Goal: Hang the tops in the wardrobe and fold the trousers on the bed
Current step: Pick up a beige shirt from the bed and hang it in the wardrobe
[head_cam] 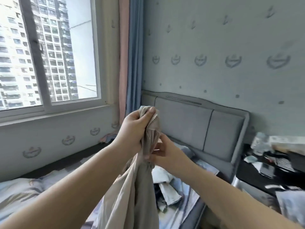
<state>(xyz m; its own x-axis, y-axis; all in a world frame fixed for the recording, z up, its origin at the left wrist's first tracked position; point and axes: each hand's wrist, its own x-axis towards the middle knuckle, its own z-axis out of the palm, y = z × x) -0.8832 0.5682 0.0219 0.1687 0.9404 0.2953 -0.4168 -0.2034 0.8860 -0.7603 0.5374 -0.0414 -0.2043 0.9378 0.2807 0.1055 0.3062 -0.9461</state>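
Left hand [133,129] is clamped in a fist round the top end of the beige garment [132,192], thumb pressed over the bunched edge. Holding it up in front of me, above the bed [24,189]. Right hand [162,152] pinches the fabric just below the left, fingers curled on a gathered bit that looks like a waist or cuff; can't tell which. Can't tell yet if it's a top or trousers either.

Handling, my guess: thin woven cloth, light, fully limp. It hangs straight down in long soft folds, no stiffness at all. Matte, slightly creased, not slippery-looking. A small toothed strip shows at my left thumb, probably a zip or trim. A fist grip at one point only gives me a rope of cloth. Better to find two corners of the waistband or both shoulders and hold it spread, then shake it flat.

More clothes [166,190] lie in a crumpled heap on the bed below, pale blue and white, soft stuff, near the padded grey headboard [198,123]. Bed sheet is patterned, blue-grey. Cluttered dark counter [257,172] at right. Window [49,52] at left, pink and blue curtain [130,55] beside it. Wardrobe not in view.
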